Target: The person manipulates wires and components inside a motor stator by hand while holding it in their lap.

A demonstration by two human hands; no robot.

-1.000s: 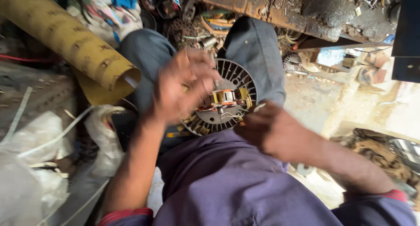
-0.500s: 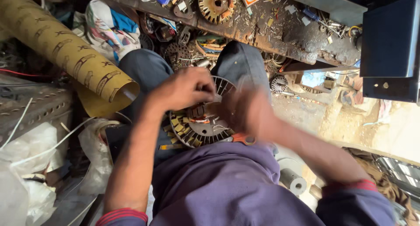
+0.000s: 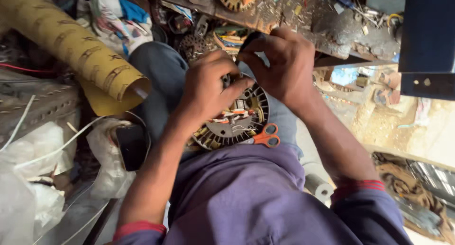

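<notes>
A round slotted motor stator (image 3: pixel 234 124) with copper-coloured windings rests on my lap, between my knees. My left hand (image 3: pixel 208 86) lies over its upper left part, fingers curled down onto the core. My right hand (image 3: pixel 282 64) is just above and to the right, fingers bent and pinching at the top rim beside the left fingers; what it pinches is hidden. Orange-handled scissors (image 3: pixel 265 137) lie against the stator's lower right edge, touching my purple shirt.
A rolled yellow sheet (image 3: pixel 76 50) slants at the upper left. A dirty workbench (image 3: pixel 303 17) with scrap parts and another stator runs along the top. A dark phone (image 3: pixel 131 146) sits on white plastic bags (image 3: pixel 33 178) at left. A blue box (image 3: pixel 429 36) stands at right.
My right hand has risen from the lap's right side to the stator's top rim, next to my left hand. The scissors now lie uncovered.
</notes>
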